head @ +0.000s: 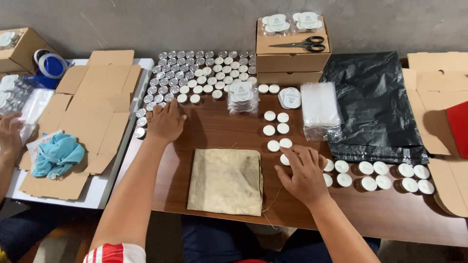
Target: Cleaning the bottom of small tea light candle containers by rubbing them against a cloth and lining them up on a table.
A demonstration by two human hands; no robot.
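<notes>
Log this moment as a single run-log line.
left hand: flat beside tealight cups | right hand: on white tealights | cloth: between hands

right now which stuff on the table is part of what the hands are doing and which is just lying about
In hand:
right hand on the white tealight candles
left hand by the candle block

Lying about:
scissors on stacked boxes
black bag
blue cloth
tape roll
burlap square
</notes>
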